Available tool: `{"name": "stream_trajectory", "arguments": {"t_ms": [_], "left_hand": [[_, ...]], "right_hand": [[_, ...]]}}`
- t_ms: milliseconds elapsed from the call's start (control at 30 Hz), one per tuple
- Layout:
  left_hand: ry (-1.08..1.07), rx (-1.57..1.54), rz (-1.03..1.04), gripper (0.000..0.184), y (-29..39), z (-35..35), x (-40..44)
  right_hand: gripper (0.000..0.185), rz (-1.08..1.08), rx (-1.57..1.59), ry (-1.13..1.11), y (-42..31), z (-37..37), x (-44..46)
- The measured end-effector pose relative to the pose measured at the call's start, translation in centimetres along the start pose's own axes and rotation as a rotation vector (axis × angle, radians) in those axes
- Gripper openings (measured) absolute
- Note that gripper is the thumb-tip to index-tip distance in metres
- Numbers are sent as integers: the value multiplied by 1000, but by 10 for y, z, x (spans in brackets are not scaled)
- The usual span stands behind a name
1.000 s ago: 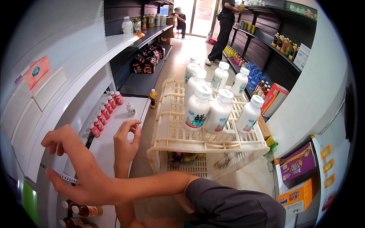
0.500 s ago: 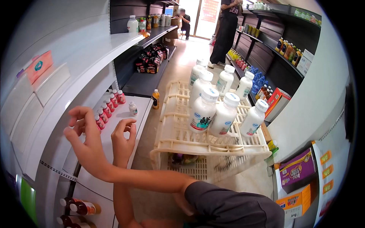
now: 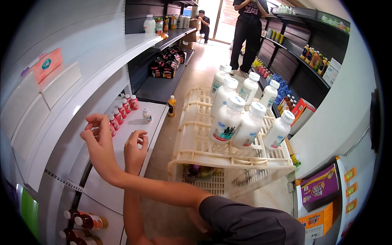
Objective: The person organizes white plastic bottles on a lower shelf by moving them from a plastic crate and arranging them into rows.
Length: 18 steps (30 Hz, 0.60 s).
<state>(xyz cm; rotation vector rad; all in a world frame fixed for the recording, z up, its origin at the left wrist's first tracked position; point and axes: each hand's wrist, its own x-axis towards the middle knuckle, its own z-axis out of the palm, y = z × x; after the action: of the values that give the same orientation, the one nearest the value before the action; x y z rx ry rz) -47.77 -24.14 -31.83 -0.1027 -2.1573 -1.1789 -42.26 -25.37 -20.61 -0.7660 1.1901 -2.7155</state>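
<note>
My arms are crossed above the low white shelf. My right hand (image 3: pixel 100 136) reaches farther left, fingers bent and thumb apart, with nothing visible in it. It hovers in front of the row of pink-labelled bottles (image 3: pixel 122 109) and hides part of it. My left hand (image 3: pixel 135 151) is just to its right, loosely curled with the thumb apart, also holding nothing visible. A small white bottle (image 3: pixel 147 116) stands on the shelf beyond it. To the right, several large white milk bottles (image 3: pixel 224 124) stand on an upturned cream plastic crate (image 3: pixel 196 157).
An orange drink bottle (image 3: pixel 171 106) stands on the floor beside the shelf (image 3: pixel 141 130). White boxes (image 3: pixel 61 83) line the upper left shelf. One person (image 3: pixel 247 36) stands in the aisle; another (image 3: pixel 203 25) sits farther back. Dark-capped bottles (image 3: pixel 92 221) lie low at left.
The whole view has shifted slightly, so most things sit farther right. My right hand's fingers and thumb look a little closer together. More of the standing person shows.
</note>
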Motion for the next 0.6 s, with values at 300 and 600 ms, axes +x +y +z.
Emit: {"name": "stream_trajectory", "arguments": {"t_ms": [300, 600], "left_hand": [[19, 223, -118, 12, -85, 8, -22], [-73, 305, -411, 31, -209, 2, -125]], "right_hand": [[24, -15, -204, 258, 92, -33, 23], [30, 212, -477, 683, 215, -116, 42]]}}
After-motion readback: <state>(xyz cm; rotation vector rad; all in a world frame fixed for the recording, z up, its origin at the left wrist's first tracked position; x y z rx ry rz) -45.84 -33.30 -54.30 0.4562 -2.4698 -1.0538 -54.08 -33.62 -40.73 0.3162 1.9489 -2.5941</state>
